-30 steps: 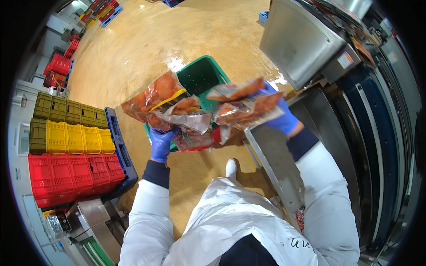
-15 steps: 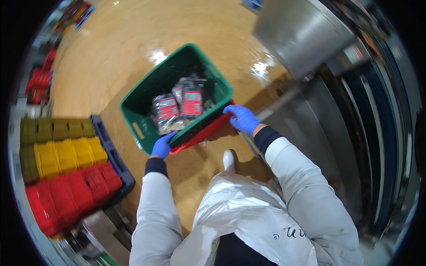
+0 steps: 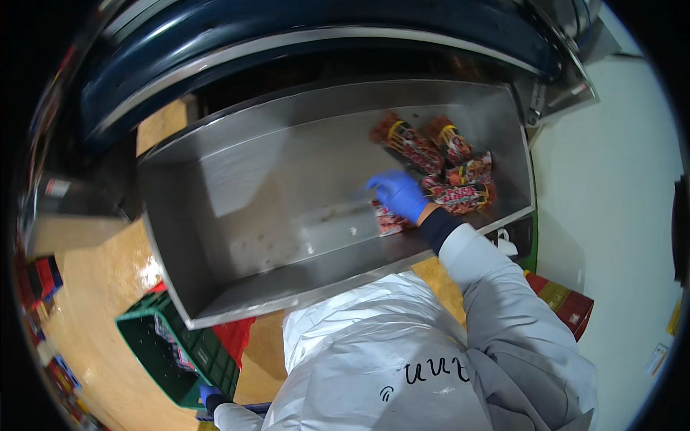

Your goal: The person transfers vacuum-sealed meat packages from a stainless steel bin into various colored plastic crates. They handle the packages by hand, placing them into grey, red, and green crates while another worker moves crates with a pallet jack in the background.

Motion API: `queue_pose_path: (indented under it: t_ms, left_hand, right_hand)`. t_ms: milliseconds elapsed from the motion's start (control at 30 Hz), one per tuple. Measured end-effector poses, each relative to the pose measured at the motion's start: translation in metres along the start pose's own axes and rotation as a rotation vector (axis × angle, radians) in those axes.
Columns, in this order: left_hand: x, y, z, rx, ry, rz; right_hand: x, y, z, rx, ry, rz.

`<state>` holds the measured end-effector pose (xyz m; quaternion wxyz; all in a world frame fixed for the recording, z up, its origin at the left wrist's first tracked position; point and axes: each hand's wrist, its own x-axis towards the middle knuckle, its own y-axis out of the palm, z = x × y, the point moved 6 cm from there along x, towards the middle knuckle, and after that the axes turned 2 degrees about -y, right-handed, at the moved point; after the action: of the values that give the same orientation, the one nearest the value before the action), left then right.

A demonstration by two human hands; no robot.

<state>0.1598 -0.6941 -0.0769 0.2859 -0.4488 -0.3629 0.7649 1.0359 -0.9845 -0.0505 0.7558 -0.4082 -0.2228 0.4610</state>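
Observation:
My right hand (image 3: 401, 195), in a blue glove, is over the steel trough (image 3: 273, 194) with its fingers apart and slightly bent. Just below it lies a plastic-wrapped packet (image 3: 389, 221), partly hidden by the hand; whether they touch I cannot tell. Several more printed packets (image 3: 460, 195) with reddish contents and yellow bands lie heaped at the trough's right end. At the lower left my left hand (image 3: 210, 394) grips the rim of a green crate (image 3: 215, 359). The crate is tilted, and wrapped packs (image 3: 172, 343) show inside it.
A large dark blue rounded machine part (image 3: 309, 47) with a metal strip runs behind the trough. Red plastic (image 3: 233, 337) shows beside the green crate. A dark red and olive stack (image 3: 564, 305) stands right of my arm, near a pale wall (image 3: 604, 208).
My view has turned right, from the open floor to the steel trough. My right hand has let go of the crate and moved over the trough, while my left still holds the crate.

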Motion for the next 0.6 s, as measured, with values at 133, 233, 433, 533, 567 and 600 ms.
queue_pose_path:
  t_ms: [133, 233, 433, 533, 567, 600]
  left_hand:
    - [-0.19, -0.164, -0.282, -0.236, 0.698, -0.87]
    - [-0.343, -0.136, -0.493, -0.6, 1.219, -0.378]
    - [-0.521, 0.099, -0.714, -0.072, 1.727, 0.181]
    - [-0.541, 0.211, -0.739, 0.143, 1.627, 0.417]
    - [-0.545, 0.236, -0.741, 0.252, 1.592, 0.512]
    - [-0.546, 0.246, -0.743, 0.311, 1.591, 0.444]
  right_hand:
    - [-0.075, -0.09, -0.232, -0.384, 0.58, 0.085]
    - [-0.144, -0.131, -0.372, -0.527, 0.952, 0.187]
    - [-0.147, -0.116, -0.426, -0.704, 0.234, 0.374]
    - [-0.14, -0.086, -0.431, -0.635, 0.067, 0.449]
    - [-0.139, -0.082, -0.437, -0.586, 0.08, 0.566]
    - [-0.135, -0.087, -0.434, -0.533, 0.095, 0.685]
